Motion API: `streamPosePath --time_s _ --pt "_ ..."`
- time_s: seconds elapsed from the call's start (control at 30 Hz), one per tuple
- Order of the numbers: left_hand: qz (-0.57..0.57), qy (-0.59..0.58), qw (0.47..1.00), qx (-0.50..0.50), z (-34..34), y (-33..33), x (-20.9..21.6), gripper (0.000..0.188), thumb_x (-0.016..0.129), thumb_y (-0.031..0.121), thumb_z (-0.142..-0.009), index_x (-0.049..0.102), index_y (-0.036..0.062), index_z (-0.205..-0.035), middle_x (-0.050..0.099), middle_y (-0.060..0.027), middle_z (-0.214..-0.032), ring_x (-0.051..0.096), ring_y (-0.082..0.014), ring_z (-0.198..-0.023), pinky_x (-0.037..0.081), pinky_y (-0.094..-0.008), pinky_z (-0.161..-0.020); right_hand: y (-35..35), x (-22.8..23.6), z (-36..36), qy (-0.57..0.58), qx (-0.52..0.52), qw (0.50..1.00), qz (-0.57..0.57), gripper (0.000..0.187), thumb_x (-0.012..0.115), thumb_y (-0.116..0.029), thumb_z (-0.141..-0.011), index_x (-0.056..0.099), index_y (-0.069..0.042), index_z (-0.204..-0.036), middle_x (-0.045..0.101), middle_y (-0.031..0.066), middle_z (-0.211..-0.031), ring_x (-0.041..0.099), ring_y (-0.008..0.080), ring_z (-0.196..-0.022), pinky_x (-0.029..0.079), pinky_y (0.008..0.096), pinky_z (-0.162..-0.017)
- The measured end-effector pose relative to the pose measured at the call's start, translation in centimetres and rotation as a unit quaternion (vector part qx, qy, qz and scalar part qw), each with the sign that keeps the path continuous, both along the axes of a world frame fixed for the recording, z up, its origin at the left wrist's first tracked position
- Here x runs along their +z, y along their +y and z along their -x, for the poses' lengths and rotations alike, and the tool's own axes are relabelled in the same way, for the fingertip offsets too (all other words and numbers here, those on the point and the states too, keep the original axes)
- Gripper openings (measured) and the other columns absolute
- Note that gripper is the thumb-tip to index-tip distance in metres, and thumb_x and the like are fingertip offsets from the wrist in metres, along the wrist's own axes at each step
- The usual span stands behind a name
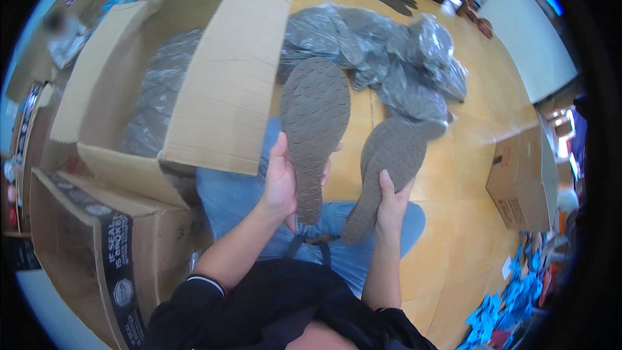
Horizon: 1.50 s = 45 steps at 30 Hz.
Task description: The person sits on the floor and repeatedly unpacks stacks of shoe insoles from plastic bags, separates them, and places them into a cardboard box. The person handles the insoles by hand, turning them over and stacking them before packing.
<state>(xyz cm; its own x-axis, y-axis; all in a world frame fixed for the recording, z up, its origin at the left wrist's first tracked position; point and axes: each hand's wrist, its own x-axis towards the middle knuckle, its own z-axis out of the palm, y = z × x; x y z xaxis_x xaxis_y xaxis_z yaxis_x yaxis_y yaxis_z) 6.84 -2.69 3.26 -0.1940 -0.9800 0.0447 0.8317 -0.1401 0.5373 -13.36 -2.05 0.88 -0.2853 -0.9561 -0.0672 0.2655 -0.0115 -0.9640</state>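
Observation:
My left hand (282, 185) is closed round the narrow middle of a brown shoe sole (315, 110), held upright with its textured tread in view. Its fingertips show at the sole's right side. Over my right knee, my right hand (391, 206) grips a small stack of similar brown soles (396, 155), tilted to the right, with the thumb lying on the top one. How many soles are in that stack I cannot tell. Just beyond both hands lie clear plastic bags (389, 45) filled with grey-brown pieces.
An open cardboard box (227, 84) at my left has a plastic-wrapped bundle (165, 94) inside. A taped carton (149, 246) stands nearer. Loose dark soles (392, 1) lie far off on the tan floor (447, 246). At right are another carton (525, 178) and blue scraps (512, 298).

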Motion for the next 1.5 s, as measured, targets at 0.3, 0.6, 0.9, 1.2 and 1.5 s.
streamPosePath --time_s 0.3,0.6,0.9,1.2,1.5 --pt "-0.073 -0.117 0.985 0.1 1.3 0.9 2.1 0.044 0.065 0.024 -0.093 0.049 0.0023 -0.128 0.06 -0.0087 -0.119 0.06 -0.018 -0.103 0.052 -0.0338 -0.087 1.3 0.6 -1.3 -0.013 0.048 0.999 0.011 0.068 0.065 -0.006 -0.09 0.026 -0.001 -0.146 0.048 0.013 -0.133 0.048 0.0203 -0.121 0.037 0.0326 -0.105" --pt "-0.157 0.327 0.932 -0.021 -0.3 -1.5 0.6 0.028 0.064 0.03 -0.094 0.059 0.0057 -0.108 0.059 -0.0013 -0.092 0.056 -0.0075 -0.076 0.049 -0.0195 -0.059 2.0 0.1 -0.8 -0.015 0.029 0.999 -0.015 0.067 0.066 -0.008 -0.091 0.028 -0.001 -0.145 0.05 0.0129 -0.131 0.05 0.02 -0.118 0.039 0.032 -0.102" --pt "0.036 -0.27 0.906 0.324 -0.2 1.0 4.3 0.038 0.069 -0.001 -0.084 0.058 -0.0022 -0.12 0.064 -0.0101 -0.114 0.061 -0.0176 -0.104 0.048 -0.0311 -0.092 1.9 -0.5 -1.2 -0.002 0.043 0.999 -0.032 0.068 0.066 -0.009 -0.09 0.027 0.0 -0.145 0.048 0.0138 -0.133 0.05 0.0212 -0.119 0.038 0.0332 -0.103" --pt "0.246 0.238 0.921 0.185 -11.3 2.8 13.9 0.031 0.058 0.016 -0.095 0.057 0.003 -0.123 0.065 -0.0053 -0.091 0.06 -0.0143 -0.071 0.053 -0.03 -0.068 1.5 -1.3 -2.2 0.013 0.054 0.991 -0.12 0.069 0.063 -0.015 -0.093 0.025 0.001 -0.147 0.043 0.0186 -0.142 0.047 0.0276 -0.125 0.039 0.0381 -0.106" --pt "0.217 0.045 0.917 0.332 -14.7 4.8 13.9 0.069 0.029 0.06 -0.099 0.064 0.0007 -0.095 0.056 -0.0046 -0.061 0.053 -0.015 -0.05 0.044 -0.0281 -0.046 1.4 -0.3 -3.1 0.009 0.091 0.994 -0.058 0.072 0.064 -0.017 -0.093 0.022 0.002 -0.148 0.041 0.0183 -0.143 0.047 0.028 -0.125 0.039 0.0384 -0.105"
